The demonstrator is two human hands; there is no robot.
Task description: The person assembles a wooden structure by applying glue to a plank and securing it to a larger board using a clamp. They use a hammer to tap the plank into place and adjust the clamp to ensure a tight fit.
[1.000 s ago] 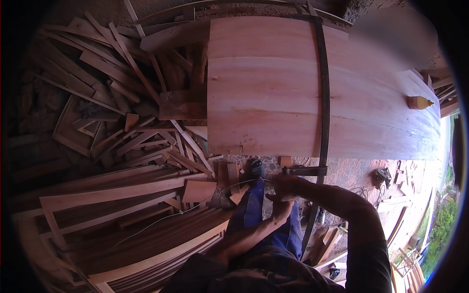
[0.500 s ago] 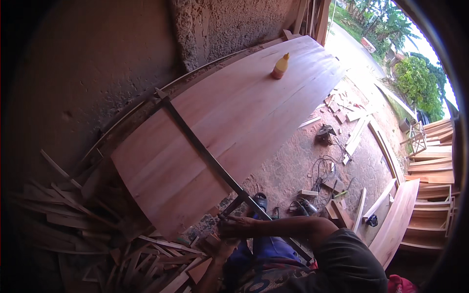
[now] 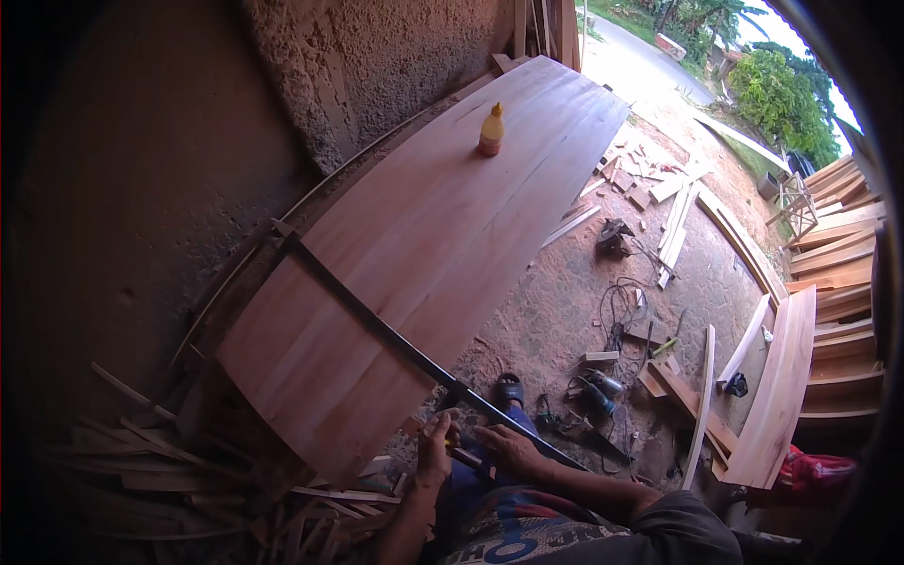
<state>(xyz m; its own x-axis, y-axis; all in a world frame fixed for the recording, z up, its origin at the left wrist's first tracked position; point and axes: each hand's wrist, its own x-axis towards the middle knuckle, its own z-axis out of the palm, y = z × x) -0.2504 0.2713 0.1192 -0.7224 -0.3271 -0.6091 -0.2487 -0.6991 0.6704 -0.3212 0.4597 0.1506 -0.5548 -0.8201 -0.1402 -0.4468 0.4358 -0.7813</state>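
A long dark bar clamp (image 3: 377, 325) lies across a wide reddish wooden panel (image 3: 424, 240), from its wall-side edge to beside my body. Just off the panel's near edge, my left hand (image 3: 434, 452) is closed around a small tool (image 3: 466, 458) with yellow and dark parts; its kind is hard to make out. My right hand (image 3: 511, 448) is beside it, close to the bar, its fingers extended toward the left hand with nothing visible in them. A yellow-capped glue bottle (image 3: 491, 132) stands upright on the panel's far part.
Scrap wood strips (image 3: 179, 461) are heaped at the lower left. On the floor to the right lie a power tool (image 3: 603, 386), tangled cable (image 3: 617, 315), a dark tool (image 3: 614, 237) and offcuts. A board (image 3: 777, 395) leans by stacked timber (image 3: 838, 320). A rough wall (image 3: 320, 75) borders the panel.
Both hands have come away from the clamp's near jaw and separated; the left now shows a small yellow and dark tool. The view has shifted, while the bottle stays on the panel.
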